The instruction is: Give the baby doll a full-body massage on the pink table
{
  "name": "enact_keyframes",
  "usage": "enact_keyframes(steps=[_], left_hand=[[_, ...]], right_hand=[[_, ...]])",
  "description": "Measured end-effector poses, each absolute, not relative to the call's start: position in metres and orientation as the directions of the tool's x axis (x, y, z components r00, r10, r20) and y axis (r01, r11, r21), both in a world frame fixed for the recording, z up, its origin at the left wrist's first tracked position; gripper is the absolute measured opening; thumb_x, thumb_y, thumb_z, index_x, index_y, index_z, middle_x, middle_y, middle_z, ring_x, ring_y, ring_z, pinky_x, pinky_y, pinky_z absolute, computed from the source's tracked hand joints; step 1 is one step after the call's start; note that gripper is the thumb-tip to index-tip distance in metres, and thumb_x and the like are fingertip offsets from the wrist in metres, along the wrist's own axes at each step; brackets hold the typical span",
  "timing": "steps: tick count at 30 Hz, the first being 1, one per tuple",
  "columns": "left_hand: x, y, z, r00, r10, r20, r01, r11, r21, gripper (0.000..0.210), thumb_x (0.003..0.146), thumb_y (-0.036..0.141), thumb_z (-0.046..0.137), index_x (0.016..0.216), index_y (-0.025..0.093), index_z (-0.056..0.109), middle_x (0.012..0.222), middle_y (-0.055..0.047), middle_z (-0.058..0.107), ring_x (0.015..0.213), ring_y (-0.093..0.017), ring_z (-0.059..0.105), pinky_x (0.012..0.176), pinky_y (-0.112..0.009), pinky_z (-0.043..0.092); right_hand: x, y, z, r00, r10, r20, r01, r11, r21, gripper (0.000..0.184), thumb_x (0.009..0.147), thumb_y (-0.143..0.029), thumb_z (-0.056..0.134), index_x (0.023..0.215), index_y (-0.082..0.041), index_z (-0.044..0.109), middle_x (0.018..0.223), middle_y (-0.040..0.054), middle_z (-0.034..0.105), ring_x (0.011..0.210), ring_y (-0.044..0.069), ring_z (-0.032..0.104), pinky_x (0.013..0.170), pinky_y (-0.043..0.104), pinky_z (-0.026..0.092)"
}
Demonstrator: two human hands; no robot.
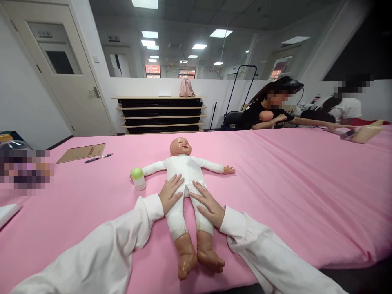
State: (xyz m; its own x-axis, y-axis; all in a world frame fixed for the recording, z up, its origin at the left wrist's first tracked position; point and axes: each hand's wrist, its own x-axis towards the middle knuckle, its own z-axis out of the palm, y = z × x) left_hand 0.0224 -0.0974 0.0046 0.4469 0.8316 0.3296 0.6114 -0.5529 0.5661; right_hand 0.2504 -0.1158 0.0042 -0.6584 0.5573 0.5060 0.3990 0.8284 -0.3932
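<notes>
A baby doll (185,167) with a white cloth body lies on its back, arms spread, head away from me and bare feet toward me. My left hand (170,193) rests flat on the doll's upper leg and hip on the left, fingers stretched out. On the other thigh lies my right hand (208,205), its fingers spread. Neither hand grips anything. Beside the doll's arm on the left stands a small clear bottle with a green cap (138,179), partly covering the doll's hand there.
Pink cloth (275,183) covers the table. A brown notebook (81,152) and a pen (98,158) lie at the left. Another person (260,110) sits beyond the far edge, an arm reaching right toward a beige object (367,131). Shelves (161,114) stand behind.
</notes>
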Motion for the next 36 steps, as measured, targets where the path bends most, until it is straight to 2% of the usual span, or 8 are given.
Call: enact_keyframes(steps=[5, 8, 11, 14, 17, 20, 28, 36], left_hand=[[0.010, -0.164, 0.009, 0.576, 0.750, 0.326, 0.538, -0.648, 0.540, 0.054, 0.090, 0.047, 0.027, 0.138, 0.023, 0.031, 0.147, -0.006, 0.019, 0.137, -0.022, 0.009, 0.111, -0.046, 0.010], [0.006, -0.187, 0.020, 0.678, 0.673, 0.295, 0.401, -0.675, 0.619, 0.046, 0.089, 0.047, 0.032, 0.123, 0.024, 0.053, 0.135, -0.006, 0.044, 0.132, -0.024, 0.026, 0.110, -0.048, 0.010], [0.008, -0.186, 0.033, 0.645, 0.709, 0.284, 0.177, -0.500, 0.848, 0.050, 0.090, 0.048, 0.026, 0.100, 0.020, 0.067, 0.090, -0.008, 0.069, 0.095, -0.021, 0.062, 0.099, -0.042, 0.036], [0.019, -0.161, 0.044, 0.339, 0.892, 0.299, 0.078, -0.343, 0.936, 0.054, 0.090, 0.049, 0.025, 0.094, 0.018, 0.068, 0.064, -0.005, 0.067, 0.065, -0.018, 0.064, 0.079, -0.036, 0.049], [0.031, -0.127, 0.047, 0.155, 0.902, 0.403, 0.225, -0.429, 0.875, 0.041, 0.085, 0.047, 0.040, 0.104, 0.020, 0.065, 0.105, -0.007, 0.065, 0.104, -0.022, 0.056, 0.098, -0.036, 0.038], [0.037, -0.107, 0.040, 0.292, 0.877, 0.381, 0.403, -0.474, 0.783, 0.045, 0.084, 0.041, 0.043, 0.125, 0.023, 0.050, 0.135, -0.004, 0.043, 0.131, -0.021, 0.030, 0.110, -0.042, 0.016], [0.020, -0.141, 0.014, 0.621, 0.704, 0.345, 0.518, -0.699, 0.493, 0.046, 0.091, 0.045, 0.023, 0.128, 0.029, 0.047, 0.135, -0.002, 0.043, 0.134, -0.023, 0.023, 0.109, -0.050, 0.008], [0.009, -0.203, 0.012, 0.618, 0.750, 0.237, 0.532, -0.621, 0.575, 0.047, 0.090, 0.046, 0.030, 0.134, 0.033, 0.036, 0.139, -0.003, 0.037, 0.134, -0.026, 0.021, 0.107, -0.056, 0.008]], right_hand=[[0.248, -0.117, 0.006, -0.637, 0.589, 0.498, 0.430, 0.807, -0.404, 0.053, 0.092, -0.037, 0.032, 0.142, -0.025, 0.019, 0.148, 0.0049, 0.014, 0.137, 0.021, 0.010, 0.111, 0.046, 0.015], [0.248, -0.118, 0.008, -0.636, 0.594, 0.492, 0.423, 0.802, -0.421, 0.054, 0.092, -0.038, 0.032, 0.142, -0.024, 0.016, 0.149, 0.0055, 0.014, 0.137, 0.021, 0.010, 0.112, 0.046, 0.015], [0.248, -0.119, 0.009, -0.640, 0.600, 0.481, 0.421, 0.797, -0.434, 0.054, 0.092, -0.038, 0.033, 0.142, -0.024, 0.018, 0.148, 0.0054, 0.014, 0.137, 0.021, 0.010, 0.111, 0.047, 0.014], [0.249, -0.119, 0.010, -0.642, 0.604, 0.473, 0.418, 0.792, -0.444, 0.052, 0.092, -0.038, 0.034, 0.141, -0.025, 0.022, 0.148, 0.0049, 0.015, 0.137, 0.021, 0.011, 0.111, 0.047, 0.015], [0.251, -0.119, 0.010, -0.645, 0.601, 0.471, 0.406, 0.793, -0.455, 0.052, 0.092, -0.038, 0.035, 0.140, -0.025, 0.024, 0.148, 0.0048, 0.016, 0.137, 0.022, 0.011, 0.111, 0.047, 0.017], [0.252, -0.119, 0.009, -0.644, 0.594, 0.481, 0.391, 0.797, -0.461, 0.051, 0.091, -0.038, 0.035, 0.140, -0.025, 0.024, 0.148, 0.0048, 0.016, 0.137, 0.021, 0.012, 0.111, 0.047, 0.018], [0.250, -0.118, 0.002, -0.619, 0.594, 0.514, 0.371, 0.798, -0.475, 0.051, 0.091, -0.038, 0.036, 0.140, -0.025, 0.026, 0.147, 0.0048, 0.019, 0.137, 0.020, 0.013, 0.111, 0.045, 0.018], [0.249, -0.119, 0.000, -0.616, 0.639, 0.461, 0.380, 0.753, -0.537, 0.051, 0.091, -0.039, 0.036, 0.139, -0.024, 0.028, 0.148, 0.0036, 0.017, 0.137, 0.021, 0.010, 0.111, 0.047, 0.015]])
